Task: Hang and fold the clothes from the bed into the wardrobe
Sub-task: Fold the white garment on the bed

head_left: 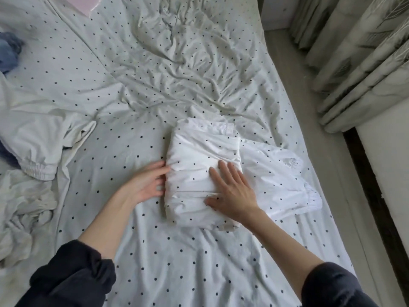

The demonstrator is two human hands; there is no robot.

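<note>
A white dotted garment (194, 160) lies folded into a compact block on the dotted bed sheet (177, 262), with one elastic-cuffed sleeve (285, 180) spread out to its right. My right hand (232, 191) lies flat on the block's near right part, fingers straight. At the block's left edge my left hand (146, 185) touches the fold with relaxed fingers. Both forearms come from dark rolled-up sleeves at the bottom.
A second white garment with an elastic cuff (44, 142) and crumpled white cloth (24, 207) lie at the left. Blue cloth (8, 52) sits at the far left edge. Right of the bed run a floor strip (314, 129) and patterned curtains (363, 63).
</note>
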